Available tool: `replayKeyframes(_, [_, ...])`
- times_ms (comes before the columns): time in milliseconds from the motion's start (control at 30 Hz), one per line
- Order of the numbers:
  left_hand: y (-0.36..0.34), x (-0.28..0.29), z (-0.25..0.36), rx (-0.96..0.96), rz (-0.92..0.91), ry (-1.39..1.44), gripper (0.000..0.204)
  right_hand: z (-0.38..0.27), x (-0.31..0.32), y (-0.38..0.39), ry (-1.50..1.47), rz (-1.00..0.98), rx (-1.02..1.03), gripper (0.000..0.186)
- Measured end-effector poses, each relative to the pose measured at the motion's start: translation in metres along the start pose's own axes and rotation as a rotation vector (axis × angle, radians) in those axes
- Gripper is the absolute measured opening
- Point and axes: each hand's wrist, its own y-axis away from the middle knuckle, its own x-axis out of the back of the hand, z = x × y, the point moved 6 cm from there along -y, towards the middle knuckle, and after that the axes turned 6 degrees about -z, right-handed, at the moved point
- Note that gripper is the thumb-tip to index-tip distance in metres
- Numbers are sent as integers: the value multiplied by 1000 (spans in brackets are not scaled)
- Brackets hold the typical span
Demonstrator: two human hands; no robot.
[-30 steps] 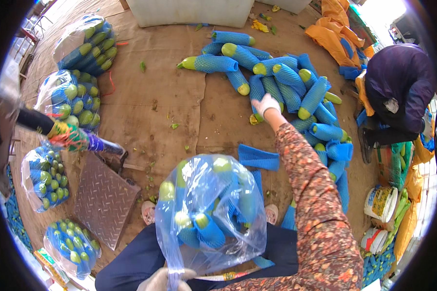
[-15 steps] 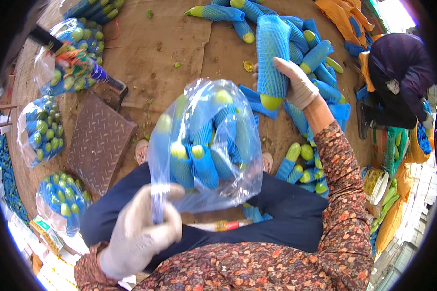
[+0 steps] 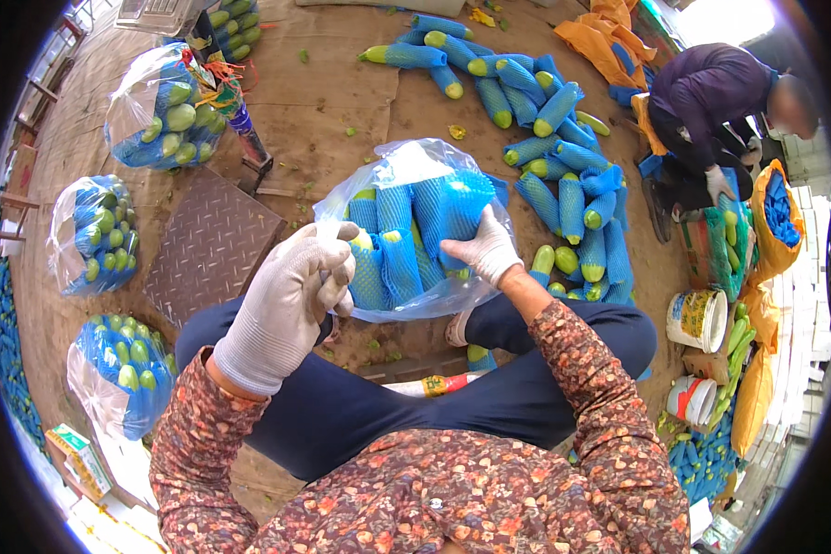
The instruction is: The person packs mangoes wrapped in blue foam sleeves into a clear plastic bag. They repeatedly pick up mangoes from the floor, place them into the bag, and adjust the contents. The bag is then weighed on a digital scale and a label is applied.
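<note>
In front of my crossed legs stands a clear plastic bag (image 3: 358, 174), filled with pale green zucchini-like vegetables in blue foam net sleeves. My left hand (image 3: 284, 297), in a whitish glove, is closed with its fingers pinched together on the bag's near left edge. At the right side of the bag's mouth my right hand (image 3: 486, 247), gloved too, is closed round a sleeved vegetable (image 3: 467, 196) that sits among the others. Its fingers are partly hidden behind it. More sleeved vegetables (image 3: 571, 205) lie in a loose heap on the ground to the right.
Several filled bags (image 3: 94, 235) line the left side, near a dark metal plate (image 3: 214, 251) and a post (image 3: 247, 138). Right, a person (image 3: 711, 102) bends over a green sack (image 3: 711, 245). White buckets (image 3: 697, 319) and orange sacks (image 3: 774, 222) stand nearby.
My right hand has brought the sleeved vegetable from above the heap down and left into the bag. My left hand has risen with the bag's edge. The other person has bent lower toward the sack.
</note>
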Motion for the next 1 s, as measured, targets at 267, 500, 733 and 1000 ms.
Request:
replayKeyframes(267, [-7,-3,4,-53,-52,116,39,63,-73,4,495,-445,-483,114])
replayKeyframes(500, [-17,-13,9,-5,61,-43,48,-28,17,-24,404,-1028,-180,70])
replayKeyframes(733, [-45,-30,16,196,77,-92,54,65,191,-164,317,-147,-81,51])
replayKeyframes(1000, [-97,-29,21,418,192,-118,48,237,277,-309,80,599,-742,114])
